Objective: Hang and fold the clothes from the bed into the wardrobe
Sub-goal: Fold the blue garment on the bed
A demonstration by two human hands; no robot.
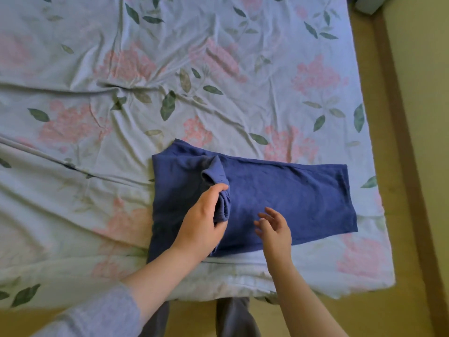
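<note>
The bed [243, 45] is covered by a pale blue sheet [73, 113] printed with pink flower clusters and green leaves. The sheet is creased: folds gather left of centre, and a long ridge runs across the left side. One blue garment [291, 195] lies directly on the sheet, near the front edge and right of centre. It is folded into a rough rectangle, long axis left to right, with one sleeve [213, 171] turned inward over it. A tan floor [420, 166] borders the bed's right and front edges.
</note>
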